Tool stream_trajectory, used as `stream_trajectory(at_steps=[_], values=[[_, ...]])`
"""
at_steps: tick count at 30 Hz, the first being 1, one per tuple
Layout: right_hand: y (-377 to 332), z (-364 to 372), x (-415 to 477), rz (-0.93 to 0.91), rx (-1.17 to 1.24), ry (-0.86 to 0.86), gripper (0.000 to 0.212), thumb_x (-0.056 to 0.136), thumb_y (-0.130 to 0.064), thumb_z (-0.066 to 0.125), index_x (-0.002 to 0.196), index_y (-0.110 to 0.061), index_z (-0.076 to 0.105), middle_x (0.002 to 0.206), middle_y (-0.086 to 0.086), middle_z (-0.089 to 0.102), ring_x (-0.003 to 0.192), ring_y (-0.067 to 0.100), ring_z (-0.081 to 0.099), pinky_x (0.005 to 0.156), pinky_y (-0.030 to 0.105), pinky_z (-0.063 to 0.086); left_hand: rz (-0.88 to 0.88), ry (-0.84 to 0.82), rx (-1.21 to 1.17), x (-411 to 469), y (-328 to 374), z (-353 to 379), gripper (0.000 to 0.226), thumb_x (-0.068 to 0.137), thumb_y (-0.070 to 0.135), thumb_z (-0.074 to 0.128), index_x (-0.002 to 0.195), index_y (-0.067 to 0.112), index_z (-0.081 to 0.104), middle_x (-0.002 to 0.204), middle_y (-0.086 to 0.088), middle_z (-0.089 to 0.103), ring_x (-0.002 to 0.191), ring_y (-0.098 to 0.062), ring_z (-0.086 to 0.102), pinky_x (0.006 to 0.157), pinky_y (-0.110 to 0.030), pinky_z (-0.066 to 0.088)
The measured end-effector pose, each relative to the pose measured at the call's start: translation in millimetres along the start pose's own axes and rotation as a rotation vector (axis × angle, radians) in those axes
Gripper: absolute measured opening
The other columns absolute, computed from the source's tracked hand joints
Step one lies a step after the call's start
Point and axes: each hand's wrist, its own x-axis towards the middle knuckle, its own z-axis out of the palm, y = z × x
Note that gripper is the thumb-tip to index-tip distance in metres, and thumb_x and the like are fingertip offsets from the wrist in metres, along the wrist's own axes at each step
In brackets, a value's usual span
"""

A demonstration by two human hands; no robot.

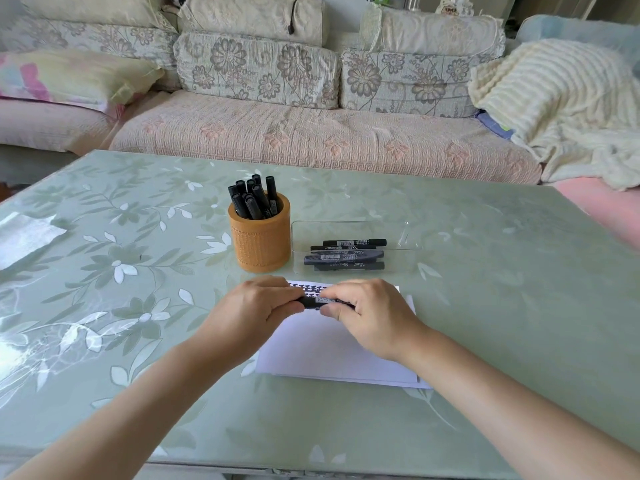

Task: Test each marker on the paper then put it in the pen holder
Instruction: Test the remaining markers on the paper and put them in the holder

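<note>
A black marker (317,302) lies level between my two hands, just above the white paper (332,355). My left hand (254,311) grips its left end and my right hand (367,313) grips its right part, so only the middle shows. Rows of black test marks (308,289) run along the paper's far edge. Behind the paper stands the orange pen holder (261,240) with several black markers (252,197) upright in it. To its right, a clear plastic tray (353,226) holds several more black markers (348,254) lying flat.
The table (485,271) has a pale green floral cover. A silvery sheet (24,237) lies at its left edge. Behind the table runs a sofa (311,136) with floral cushions, and a cream blanket (561,102) lies at the right.
</note>
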Motion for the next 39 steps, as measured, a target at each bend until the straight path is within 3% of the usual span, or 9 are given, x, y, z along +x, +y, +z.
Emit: stream_trajectory(at_steps=[4,7,10,12,18,22,29,34,39], values=[[-1,-3,-1,0.055,-0.014,-0.105,0.016,0.096,-0.033,0.058,0.103,-0.025,0.069,0.075,-0.006,0.063,0.075,0.018,0.053,0.07,0.034,0.044,0.008,-0.009,0.03,0,0,0,0.025,0.093,0.04,0.048,0.093,0.027,0.07,0.073,0.011,0.055,0.073,-0.005,0.049,0.058,-0.028,0.042],[1,-2,3,0.081,-0.066,-0.138,0.019,0.098,-0.033,0.055,0.11,-0.026,0.067,0.083,-0.017,0.054,0.082,0.012,0.048,0.07,0.025,0.037,-0.008,-0.047,0.04,2,-1,1,0.034,0.092,0.049,0.039,0.098,0.032,0.068,0.077,0.013,0.057,0.078,-0.005,0.049,0.059,-0.03,0.045],[6,0,9,0.09,-0.104,-0.052,0.019,0.096,-0.028,0.059,0.107,-0.021,0.073,0.093,-0.01,0.057,0.093,0.017,0.047,0.083,0.028,0.037,-0.017,-0.048,0.034,3,-3,6,0.029,0.092,0.047,0.051,0.114,0.033,0.063,0.09,0.018,0.055,0.083,0.0,0.046,0.065,-0.011,0.039],[10,-3,10,0.16,-0.063,-0.016,0.02,0.097,-0.025,0.058,0.11,-0.023,0.072,0.098,-0.006,0.057,0.098,0.016,0.05,0.086,0.027,0.038,-0.03,-0.049,0.048,1,-4,10,0.04,0.091,0.041,0.059,0.13,0.033,0.052,0.101,0.017,0.053,0.09,0.001,0.045,0.066,-0.006,0.034],[11,-15,14,0.25,0.058,0.073,0.029,0.101,-0.014,0.049,0.124,-0.024,0.064,0.101,-0.005,0.058,0.095,0.011,0.055,0.08,0.006,0.035,-0.028,-0.032,0.187,-11,-14,7,0.059,0.087,0.053,0.051,0.14,0.029,0.039,0.119,0.011,0.052,0.108,-0.013,0.049,0.083,-0.03,0.048],[-8,-27,45,0.299,0.263,0.233,0.019,0.097,-0.011,0.052,0.101,-0.027,0.063,0.081,-0.005,0.063,0.077,0.014,0.063,0.079,0.032,0.049,-0.16,-0.113,0.273,-20,-29,5,0.074,0.078,0.07,0.039,0.138,0.027,0.04,0.13,0.008,0.047,0.119,-0.018,0.043,0.096,-0.034,0.039],[-41,-41,134,0.231,0.34,0.437,0.011,0.082,-0.027,0.066,0.091,-0.021,0.066,0.085,0.0,0.074,0.084,0.019,0.072,0.086,0.049,0.056,-0.214,-0.14,0.296,-24,-35,15,0.073,0.078,0.075,0.038,0.135,0.03,0.041,0.138,0.01,0.038,0.13,-0.014,0.03,0.107,-0.032,0.024],[-50,-30,175,0.216,0.253,0.359,0.013,0.08,-0.028,0.069,0.091,-0.021,0.068,0.084,-0.003,0.074,0.082,0.014,0.072,0.084,0.041,0.058,-0.23,-0.128,0.289,-20,-37,13,0.072,0.079,0.075,0.035,0.134,0.029,0.04,0.14,0.01,0.037,0.129,-0.014,0.03,0.108,-0.033,0.023],[-50,-15,182,0.292,0.019,0.124,0.009,0.081,-0.027,0.071,0.09,-0.027,0.073,0.09,-0.008,0.071,0.089,0.014,0.065,0.077,0.025,0.049,-0.229,-0.173,0.299,-15,-46,12,0.076,0.078,0.077,0.031,0.136,0.028,0.037,0.145,0.007,0.033,0.132,-0.016,0.026,0.11,-0.034,0.023]])
